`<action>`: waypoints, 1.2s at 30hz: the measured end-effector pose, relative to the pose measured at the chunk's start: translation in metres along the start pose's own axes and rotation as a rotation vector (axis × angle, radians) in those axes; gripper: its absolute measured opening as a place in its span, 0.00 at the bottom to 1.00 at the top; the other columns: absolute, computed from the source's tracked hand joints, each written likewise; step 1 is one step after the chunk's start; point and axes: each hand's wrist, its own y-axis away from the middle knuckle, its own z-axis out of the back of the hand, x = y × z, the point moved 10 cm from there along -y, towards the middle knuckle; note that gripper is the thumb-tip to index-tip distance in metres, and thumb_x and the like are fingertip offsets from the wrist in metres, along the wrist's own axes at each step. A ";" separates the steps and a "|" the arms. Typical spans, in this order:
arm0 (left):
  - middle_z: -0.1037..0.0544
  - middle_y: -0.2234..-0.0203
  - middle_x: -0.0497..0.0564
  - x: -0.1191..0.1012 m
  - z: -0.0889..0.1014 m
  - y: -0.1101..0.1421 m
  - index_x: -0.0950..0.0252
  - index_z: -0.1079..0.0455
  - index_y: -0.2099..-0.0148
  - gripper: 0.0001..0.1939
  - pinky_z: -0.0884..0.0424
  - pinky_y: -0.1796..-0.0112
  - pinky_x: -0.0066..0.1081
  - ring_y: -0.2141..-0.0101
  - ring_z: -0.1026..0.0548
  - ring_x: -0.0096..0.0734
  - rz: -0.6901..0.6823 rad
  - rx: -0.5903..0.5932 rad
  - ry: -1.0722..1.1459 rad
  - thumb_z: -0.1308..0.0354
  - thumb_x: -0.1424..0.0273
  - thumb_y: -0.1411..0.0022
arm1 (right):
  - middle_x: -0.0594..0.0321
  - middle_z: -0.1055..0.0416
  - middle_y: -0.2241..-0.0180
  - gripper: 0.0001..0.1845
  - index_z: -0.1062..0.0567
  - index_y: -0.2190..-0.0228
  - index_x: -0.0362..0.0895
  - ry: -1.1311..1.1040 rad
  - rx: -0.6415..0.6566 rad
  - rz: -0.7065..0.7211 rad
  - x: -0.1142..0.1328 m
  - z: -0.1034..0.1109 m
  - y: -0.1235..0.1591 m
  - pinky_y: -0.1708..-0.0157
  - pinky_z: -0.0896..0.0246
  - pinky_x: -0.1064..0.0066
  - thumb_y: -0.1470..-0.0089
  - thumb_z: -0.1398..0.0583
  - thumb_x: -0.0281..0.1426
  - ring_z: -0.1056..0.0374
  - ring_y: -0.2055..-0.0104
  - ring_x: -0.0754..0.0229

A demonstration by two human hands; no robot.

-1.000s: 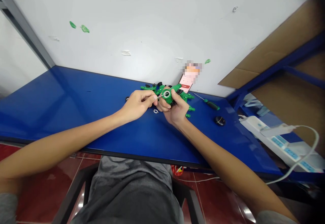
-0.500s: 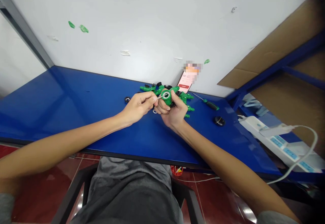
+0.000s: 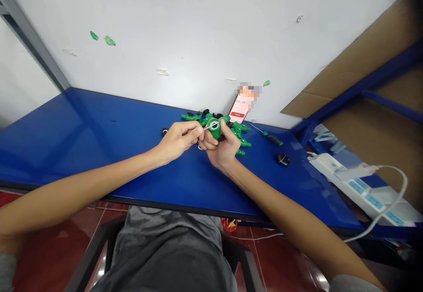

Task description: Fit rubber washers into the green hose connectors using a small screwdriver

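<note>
Left of the green fitting [image 3: 215, 134], our left fingers [image 3: 194, 128] pinch a thin metal rod [image 3: 208, 127], slanting rightward to the fitting's round opening; our right fingers [image 3: 209, 141] wrap its body.

Person's L hand [image 3: 180, 140] & R hand [image 3: 223, 146] bare; forearms too, up to grey sleeves ending approx. at elbows. L sleeve [image 3: 7, 267], plain med. grey, shows below tabletop's [image 3: 148, 181] L end; R sleeve [image 3: 352, 283], same col., below its R end. Grey clothing [image 3: 178, 256] below tabletop's near edge: soft-looking, wrinkled, dk. grey twd. middle, lighter folds nearest tabletop.
</note>
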 end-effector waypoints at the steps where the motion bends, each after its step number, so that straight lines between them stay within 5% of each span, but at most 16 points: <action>1: 0.45 0.81 0.39 -0.001 0.001 -0.001 0.64 0.31 0.67 0.31 0.55 0.78 0.28 0.81 0.51 0.19 -0.011 0.002 -0.031 0.33 0.40 0.35 | 0.71 0.57 0.86 0.37 0.45 0.83 0.50 0.000 -0.011 0.014 0.003 0.002 0.000 0.80 0.56 0.66 0.34 0.43 0.60 0.63 0.83 0.65; 9: 0.41 0.81 0.41 -0.009 0.007 -0.002 0.65 0.28 0.68 0.26 0.52 0.76 0.29 0.79 0.48 0.22 -0.051 -0.021 -0.251 0.39 0.48 0.29 | 0.75 0.53 0.84 0.28 0.38 0.74 0.50 -0.011 -0.032 0.043 0.010 0.006 -0.001 0.80 0.59 0.68 0.36 0.37 0.55 0.65 0.83 0.67; 22: 0.42 0.81 0.41 -0.012 0.007 -0.002 0.66 0.28 0.67 0.24 0.51 0.76 0.27 0.79 0.48 0.22 0.010 0.013 -0.273 0.39 0.50 0.29 | 0.76 0.52 0.85 0.29 0.37 0.72 0.50 -0.019 0.020 0.080 0.012 0.001 -0.003 0.81 0.62 0.69 0.38 0.35 0.58 0.65 0.83 0.67; 29: 0.45 0.80 0.39 -0.012 0.000 -0.001 0.65 0.31 0.66 0.29 0.53 0.77 0.27 0.80 0.50 0.20 -0.031 0.029 -0.137 0.38 0.43 0.30 | 0.76 0.54 0.86 0.30 0.36 0.74 0.49 0.034 0.020 0.103 0.017 -0.004 0.000 0.81 0.60 0.69 0.39 0.35 0.59 0.64 0.85 0.68; 36: 0.39 0.79 0.41 -0.010 -0.009 0.000 0.66 0.30 0.64 0.15 0.48 0.77 0.24 0.80 0.47 0.20 0.088 0.143 -0.162 0.44 0.64 0.23 | 0.74 0.54 0.85 0.31 0.29 0.76 0.47 0.068 0.001 0.083 0.005 -0.002 0.002 0.81 0.61 0.69 0.38 0.36 0.59 0.63 0.85 0.69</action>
